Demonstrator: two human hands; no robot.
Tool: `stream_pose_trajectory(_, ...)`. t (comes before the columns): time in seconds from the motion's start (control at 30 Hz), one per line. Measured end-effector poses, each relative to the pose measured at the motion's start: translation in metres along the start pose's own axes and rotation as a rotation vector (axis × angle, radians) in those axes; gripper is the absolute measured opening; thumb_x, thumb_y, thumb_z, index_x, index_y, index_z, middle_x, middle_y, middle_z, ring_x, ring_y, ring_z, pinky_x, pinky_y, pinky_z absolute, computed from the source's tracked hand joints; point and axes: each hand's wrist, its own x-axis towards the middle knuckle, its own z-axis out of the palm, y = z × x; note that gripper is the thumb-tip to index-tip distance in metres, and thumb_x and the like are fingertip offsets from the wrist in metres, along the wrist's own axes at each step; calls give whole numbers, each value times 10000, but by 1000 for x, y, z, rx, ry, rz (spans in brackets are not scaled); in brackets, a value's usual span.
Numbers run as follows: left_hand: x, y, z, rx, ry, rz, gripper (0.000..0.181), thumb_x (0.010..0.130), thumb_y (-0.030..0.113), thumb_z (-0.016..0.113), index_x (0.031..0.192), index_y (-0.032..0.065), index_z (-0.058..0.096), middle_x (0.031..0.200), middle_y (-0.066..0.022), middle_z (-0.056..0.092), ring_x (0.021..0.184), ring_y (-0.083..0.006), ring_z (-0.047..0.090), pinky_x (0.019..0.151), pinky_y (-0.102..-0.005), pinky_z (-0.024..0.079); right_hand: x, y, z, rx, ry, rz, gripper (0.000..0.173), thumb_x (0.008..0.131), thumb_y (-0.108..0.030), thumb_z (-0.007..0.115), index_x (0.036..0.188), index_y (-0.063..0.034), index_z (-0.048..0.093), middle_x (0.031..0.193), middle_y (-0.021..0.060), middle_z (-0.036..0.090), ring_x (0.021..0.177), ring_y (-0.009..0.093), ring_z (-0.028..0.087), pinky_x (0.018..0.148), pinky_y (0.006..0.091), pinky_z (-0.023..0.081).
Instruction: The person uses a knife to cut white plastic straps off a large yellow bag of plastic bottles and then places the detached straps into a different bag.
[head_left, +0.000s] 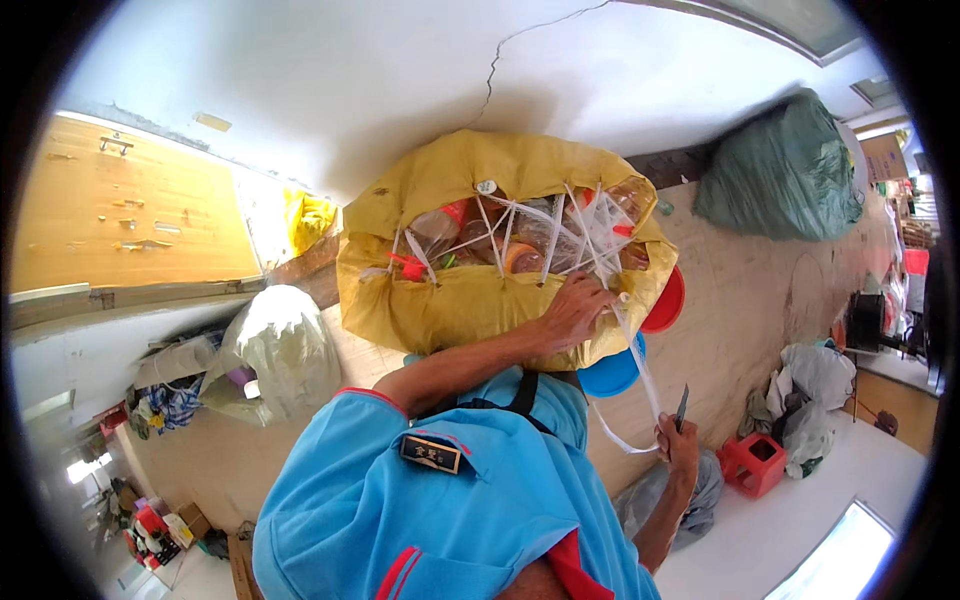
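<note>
A large yellow plastic sack (450, 311) stands before me, stuffed with clear plastic bottles (525, 259). White plastic strapping (556, 236) zigzags across its opening through the sack's edges. My left hand (574, 313) lies at the near right edge of the sack, its fingers closed on the white strapping there. From that spot a long white strip (636, 360) runs down to my right hand (677, 442), which grips it together with a knife-like tool (682, 409), dark blade upward. The strip's loose end curls to the left of my right hand. The tool's handle is hidden in my fist.
A cracked white wall (420, 82) rises behind the sack. Red (666, 301) and blue (615, 371) round plastic items sit beside it. A green sack (780, 180) stands right, a pale filled bag (281, 352) left. Lower right are a red plastic container (754, 465) and grey bags (814, 375).
</note>
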Motion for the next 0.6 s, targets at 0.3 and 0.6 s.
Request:
stream_pose_trajectory(0.3,1,-4,1,112,-103,3,237,738,97,727,965,75,659,791,-90,646,818,-280,618,844,-433,409,13,-37,-21,75,133,-187,304,917,-276,679,718,-68,581,496,-25,451,349,60,365,311,224,258)
stream_pose_trajectory(0.6,15,0,-19,-22,-234,-139,249,720,85,691,954,2,687,789,-187,677,758,-359,661,711,-470,482,62,-136,-35,13,208,-421,310,934,-304,655,758,-56,594,509,-35,448,344,55,369,310,225,234)
